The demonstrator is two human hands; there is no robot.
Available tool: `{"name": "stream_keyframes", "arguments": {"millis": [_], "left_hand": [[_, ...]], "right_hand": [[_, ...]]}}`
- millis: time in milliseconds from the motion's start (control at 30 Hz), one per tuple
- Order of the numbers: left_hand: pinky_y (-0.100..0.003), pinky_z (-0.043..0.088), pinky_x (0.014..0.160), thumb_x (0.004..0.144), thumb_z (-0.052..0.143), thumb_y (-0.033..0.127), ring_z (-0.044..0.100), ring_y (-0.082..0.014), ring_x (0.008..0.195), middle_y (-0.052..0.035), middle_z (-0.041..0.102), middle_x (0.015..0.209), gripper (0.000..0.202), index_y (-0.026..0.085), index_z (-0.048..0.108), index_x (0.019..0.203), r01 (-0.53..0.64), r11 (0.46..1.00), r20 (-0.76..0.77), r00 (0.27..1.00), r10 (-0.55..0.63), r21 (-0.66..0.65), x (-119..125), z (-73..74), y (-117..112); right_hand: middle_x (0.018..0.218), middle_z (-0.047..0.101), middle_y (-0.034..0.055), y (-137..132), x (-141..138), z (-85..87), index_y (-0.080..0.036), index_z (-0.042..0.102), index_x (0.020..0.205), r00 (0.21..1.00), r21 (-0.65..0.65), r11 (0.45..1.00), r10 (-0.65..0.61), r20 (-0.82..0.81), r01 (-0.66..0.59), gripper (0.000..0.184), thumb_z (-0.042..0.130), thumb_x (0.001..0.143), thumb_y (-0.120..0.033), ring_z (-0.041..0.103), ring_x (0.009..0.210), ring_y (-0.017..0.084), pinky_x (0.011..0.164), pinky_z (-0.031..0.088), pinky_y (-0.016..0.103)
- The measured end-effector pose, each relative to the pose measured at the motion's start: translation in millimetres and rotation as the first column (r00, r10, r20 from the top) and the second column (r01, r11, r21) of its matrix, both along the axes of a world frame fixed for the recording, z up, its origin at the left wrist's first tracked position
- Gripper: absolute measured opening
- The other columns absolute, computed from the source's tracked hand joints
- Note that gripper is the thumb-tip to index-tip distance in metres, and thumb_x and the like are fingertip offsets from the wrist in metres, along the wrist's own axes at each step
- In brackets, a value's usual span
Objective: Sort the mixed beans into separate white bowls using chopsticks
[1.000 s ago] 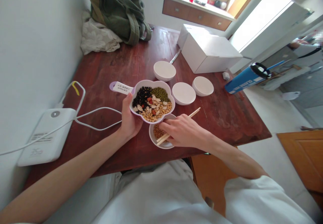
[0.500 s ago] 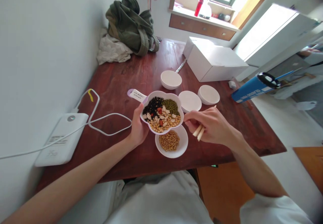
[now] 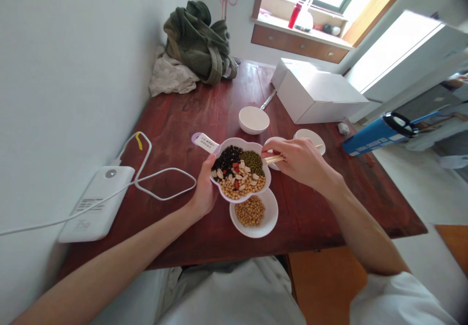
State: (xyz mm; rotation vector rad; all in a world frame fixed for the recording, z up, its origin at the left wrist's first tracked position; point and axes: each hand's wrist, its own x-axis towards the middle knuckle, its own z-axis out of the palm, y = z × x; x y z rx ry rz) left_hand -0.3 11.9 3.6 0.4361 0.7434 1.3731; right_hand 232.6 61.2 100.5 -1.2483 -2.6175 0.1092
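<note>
My left hand (image 3: 204, 186) is closed on the left edge of a flower-shaped tray (image 3: 239, 199) with a labelled handle. Black beans (image 3: 229, 159), green mung beans (image 3: 252, 163), peanuts (image 3: 244, 172) and yellow soybeans (image 3: 234, 189) lie in it, with a few red pieces among them. In my right hand (image 3: 300, 161) is a pair of chopsticks (image 3: 274, 159), their tips at the tray's right edge by the mung beans. Partly under the tray, near the table's front edge, a white bowl (image 3: 270, 217) holds more soybeans.
Behind the tray stands a white bowl (image 3: 254, 121); two others (image 3: 309, 134) are partly hidden by my right hand. A white box (image 3: 318, 91) and a blue tumbler (image 3: 378, 133) are to the right. A power bank (image 3: 97, 203) with a looping cable lies left; an olive bag (image 3: 199, 42) sits behind.
My right hand has turned the chopsticks from pointing down toward me to pointing left at the tray. The whole view has shifted slightly; my left hand still holds the tray.
</note>
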Motion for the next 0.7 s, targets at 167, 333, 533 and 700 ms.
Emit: {"name": "stream_keyframes", "arguments": {"millis": [167, 333, 533, 700], "left_hand": [[-0.052, 0.058, 0.117, 0.094, 0.075, 0.062, 0.073, -0.0385, 0.135, -0.0072, 0.087, 0.118, 0.046, 0.018, 0.080, 0.107, -0.031, 0.999, -0.038, 0.999, 0.032, 0.007, -1, -4.9, 2], [-0.050, 0.059, 0.115, 0.089, 0.080, 0.066, 0.072, -0.0389, 0.135, -0.0071, 0.086, 0.116, 0.050, 0.019, 0.079, 0.104, -0.019, 1.000, -0.022, 1.000, 0.019, 0.015, -2, -7.4, 3], [-0.050, 0.061, 0.113, 0.085, 0.081, 0.069, 0.074, -0.0389, 0.132, -0.0063, 0.086, 0.113, 0.052, 0.020, 0.078, 0.101, 0.001, 1.000, -0.007, 1.000, -0.002, -0.022, -4, -4.2, 5], [-0.053, 0.062, 0.113, 0.078, 0.083, 0.077, 0.073, -0.0423, 0.134, -0.0101, 0.086, 0.118, 0.069, 0.018, 0.080, 0.114, 0.096, 0.995, 0.055, 0.994, -0.094, -0.042, -5, 5.5, 6]], "right_hand": [[0.099, 0.084, 0.0025, 4, 5, -4.4, -0.022, 0.078, 0.110, 0.999, -0.052, 0.998, 0.031, -0.043, -0.033, 0.018, 0.061, 0.104, -0.021, 0.068, 0.075, 0.016, 0.071, 0.034, 0.030], [0.103, 0.084, 0.0042, 6, 6, -3.5, -0.021, 0.076, 0.110, 0.995, -0.075, 0.994, 0.079, -0.054, -0.083, 0.020, 0.058, 0.102, -0.017, 0.071, 0.082, 0.017, 0.071, 0.035, 0.029], [0.115, 0.084, 0.0040, 2, 22, -8.3, -0.024, 0.076, 0.123, 0.980, -0.054, 0.979, 0.198, 0.028, -0.196, 0.034, 0.056, 0.100, -0.009, 0.071, 0.086, 0.017, 0.072, 0.035, 0.030], [0.110, 0.081, 0.0027, -5, 30, -18.4, -0.024, 0.074, 0.122, 0.937, 0.088, 0.940, 0.313, 0.154, -0.329, 0.018, 0.060, 0.110, -0.025, 0.061, 0.071, 0.013, 0.065, 0.031, 0.031]]}}
